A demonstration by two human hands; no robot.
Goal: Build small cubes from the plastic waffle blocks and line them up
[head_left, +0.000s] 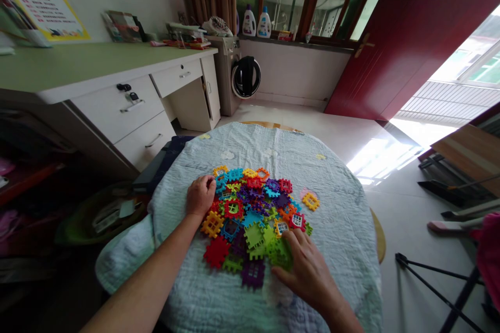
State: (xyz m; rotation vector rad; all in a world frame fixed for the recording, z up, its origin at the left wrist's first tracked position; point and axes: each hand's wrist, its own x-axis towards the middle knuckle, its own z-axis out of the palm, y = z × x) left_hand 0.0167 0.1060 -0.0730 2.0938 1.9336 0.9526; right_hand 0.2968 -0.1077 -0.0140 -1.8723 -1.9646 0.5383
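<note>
A pile of colourful plastic interlocking building tiles (253, 192) lies on a cloth-covered round table. My left hand (200, 196) rests at the pile's left edge with its fingers curled in; whether anything is inside them is hidden. At the near right side of the pile, my right hand (307, 263) has its thumb and fingers around the edge of a green tile (280, 254). Beside that tile lie another green tile (254, 235) and a purple window tile (253, 273). One yellow tile (311, 201) lies apart on the right.
The pale blue cloth (336, 208) hangs over the table's edge. A desk with drawers (117, 104) stands at the left, and a washing machine (226, 75) with its door open is behind it. A red door (378, 36) and a black-legged stand (433, 281) are at the right.
</note>
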